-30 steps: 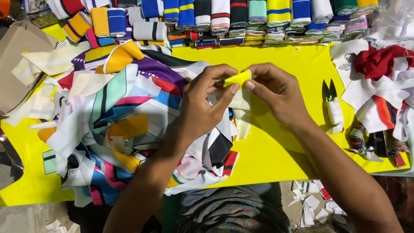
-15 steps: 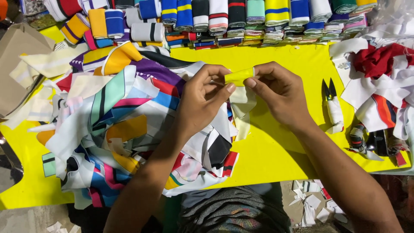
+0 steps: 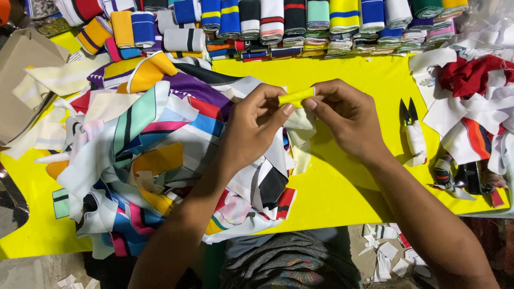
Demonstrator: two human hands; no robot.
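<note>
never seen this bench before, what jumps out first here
At centre, the left hand and right hand pinch a small yellow fabric roll between them over a bright yellow table. A heap of multicoloured fabric scraps fills the left side, and a row of rolled striped ribbing lines the far edge.

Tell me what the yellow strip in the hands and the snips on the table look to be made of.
Yellow strip: likely soft knit fabric, matte, rolled between left hand and right hand. Snips: dark pointed blades, probably metal; the handle is wrapped in white cloth or tape, so its material is hidden.
</note>
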